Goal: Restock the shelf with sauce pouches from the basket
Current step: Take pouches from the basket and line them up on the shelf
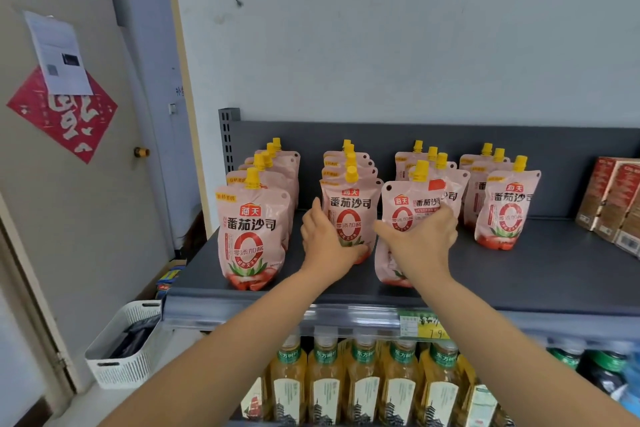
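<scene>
Pink sauce pouches with yellow caps stand in rows on the dark grey shelf (519, 274). My left hand (323, 239) holds the lower left side of the front pouch of the second row (351, 204). My right hand (420, 239) grips the front pouch of the third row (412, 204), fingers wrapped around its right edge. That pouch stands upright, a little forward of its row. The leftmost row's front pouch (249, 236) and the fourth row's front pouch (502, 208) stand untouched. The white basket (121, 367) sits on the floor at lower left with dark contents.
Brown boxes (613, 198) stand at the shelf's right end. Bottles of yellow drink (363, 385) fill the shelf below, under a price rail with a yellow tag (422, 324). A door with a red paper decoration (65, 114) is on the left.
</scene>
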`<state>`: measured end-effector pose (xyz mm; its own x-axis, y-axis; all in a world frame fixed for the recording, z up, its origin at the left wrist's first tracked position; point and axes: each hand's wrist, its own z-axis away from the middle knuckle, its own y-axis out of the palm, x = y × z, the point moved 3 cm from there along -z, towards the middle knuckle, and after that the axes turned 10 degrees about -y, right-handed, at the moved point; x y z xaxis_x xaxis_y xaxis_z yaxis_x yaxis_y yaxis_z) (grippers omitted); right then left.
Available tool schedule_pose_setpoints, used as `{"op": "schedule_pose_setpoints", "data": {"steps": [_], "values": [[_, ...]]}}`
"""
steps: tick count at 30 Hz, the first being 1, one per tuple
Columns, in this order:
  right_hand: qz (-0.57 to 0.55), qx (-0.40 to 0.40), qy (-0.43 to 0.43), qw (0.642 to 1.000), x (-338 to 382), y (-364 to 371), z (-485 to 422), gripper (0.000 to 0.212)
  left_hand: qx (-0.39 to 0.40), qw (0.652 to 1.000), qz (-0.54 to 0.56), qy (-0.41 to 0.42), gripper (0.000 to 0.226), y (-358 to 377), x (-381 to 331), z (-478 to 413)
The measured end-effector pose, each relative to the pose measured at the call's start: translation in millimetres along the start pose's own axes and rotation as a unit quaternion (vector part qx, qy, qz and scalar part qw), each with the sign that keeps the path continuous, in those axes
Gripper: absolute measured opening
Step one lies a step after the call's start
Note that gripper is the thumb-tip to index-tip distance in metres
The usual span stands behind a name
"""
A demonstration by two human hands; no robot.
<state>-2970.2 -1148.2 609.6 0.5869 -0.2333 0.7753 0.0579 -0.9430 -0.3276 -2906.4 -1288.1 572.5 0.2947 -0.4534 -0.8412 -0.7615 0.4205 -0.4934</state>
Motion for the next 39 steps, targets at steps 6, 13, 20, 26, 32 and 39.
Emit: {"op": "schedule_pose_setpoints", "data": {"steps": [6, 13, 20, 26, 32, 39], "values": [[0.003, -0.002, -0.032, 0.999, 5, 36, 15, 0.112, 0.159, 0.984, 0.067, 0.045, 0.078, -20, 17, 31], [-0.010, -0.018, -0.031, 0.999, 16, 65, 23, 0.111, 0.137, 0.983, 0.101, 0.067, 0.065, -35, 27, 25], [-0.012, -0.003, -0.063, 0.998, 12, 63, 29, 0.122, 0.094, 0.988, 0.059, 0.107, 0.049, -38, 32, 25], [0.027, -0.046, -0.226, 0.973, 18, 51, 48, 0.096, 0.043, 0.970, -0.030, 0.238, 0.052, -68, 46, 64], [-0.048, 0.189, -0.329, 0.924, 47, 81, 68, 0.039, -0.289, 0.899, -0.012, 0.329, 0.051, -120, 52, 66], [-0.152, 0.323, -0.143, 0.923, 46, 125, 73, 0.035, -0.045, 0.991, 0.086, 0.089, 0.094, -160, 83, 29]]}}
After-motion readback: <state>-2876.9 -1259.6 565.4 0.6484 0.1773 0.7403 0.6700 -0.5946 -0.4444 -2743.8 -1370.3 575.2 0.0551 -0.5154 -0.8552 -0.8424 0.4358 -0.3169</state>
